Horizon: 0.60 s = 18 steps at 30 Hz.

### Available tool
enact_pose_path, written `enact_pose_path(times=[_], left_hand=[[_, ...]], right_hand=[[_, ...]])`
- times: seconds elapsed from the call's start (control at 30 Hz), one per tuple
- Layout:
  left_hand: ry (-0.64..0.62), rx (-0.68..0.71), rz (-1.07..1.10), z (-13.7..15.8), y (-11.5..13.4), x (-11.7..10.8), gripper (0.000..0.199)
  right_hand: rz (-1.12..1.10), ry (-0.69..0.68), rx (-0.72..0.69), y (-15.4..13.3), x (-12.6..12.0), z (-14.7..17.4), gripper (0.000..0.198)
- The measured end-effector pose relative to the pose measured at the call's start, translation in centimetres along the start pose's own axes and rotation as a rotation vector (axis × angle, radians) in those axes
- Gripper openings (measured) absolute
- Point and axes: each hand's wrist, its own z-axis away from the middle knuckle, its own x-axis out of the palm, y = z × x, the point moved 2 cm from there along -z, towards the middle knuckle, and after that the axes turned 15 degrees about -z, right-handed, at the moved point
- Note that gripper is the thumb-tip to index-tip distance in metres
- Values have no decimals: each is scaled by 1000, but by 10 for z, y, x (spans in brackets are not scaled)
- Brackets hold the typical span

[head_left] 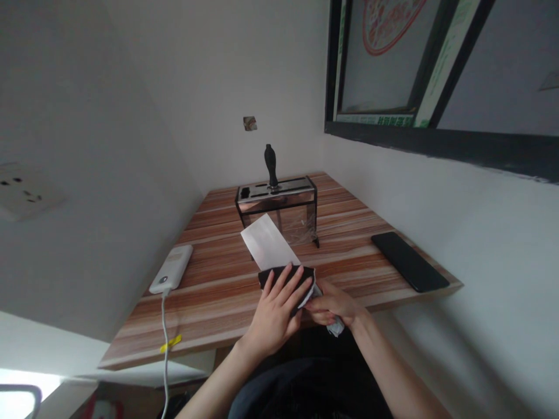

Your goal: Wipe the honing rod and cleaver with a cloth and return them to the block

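Note:
A flat, pale rectangular piece (pixel 269 241), shaped like a cleaver blade, sticks out towards the knife block from under a black cloth with a pale edge (pixel 309 272). My left hand (pixel 282 302) lies over the cloth, fingers spread across its top and the thumb on the near side, gripping it. Close on its right, my right hand (pixel 334 302) is closed around a crumpled pale-grey wrapped end (pixel 335 327); what is inside cannot be seen. Behind them stands a clear-sided knife block (pixel 279 201) with a metal top, and a black handle (pixel 270 163) rises upright from it.
The wood-grain table (pixel 227 279) narrows into a corner between walls. A white power bank (pixel 172 269) with a cable (pixel 164 326) lies on the left. A black phone (pixel 409 261) rests at the right edge. Yellow tape (pixel 170 343) marks the front edge.

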Motion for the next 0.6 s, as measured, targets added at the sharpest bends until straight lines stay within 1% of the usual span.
enact_pose_path(times=[0.3, 0.43, 0.6], left_hand=[[-9, 13, -11, -3, -4, -2, 66], [11, -22, -38, -8, -7, -1, 65], [37, -95, -79, -19, -16, 0, 62]], right_hand=[[5, 3, -7, 0, 1, 1, 33], [-10, 3, 4, 0, -1, 0, 35], [-29, -41, -1, -1, 1, 0, 35]])
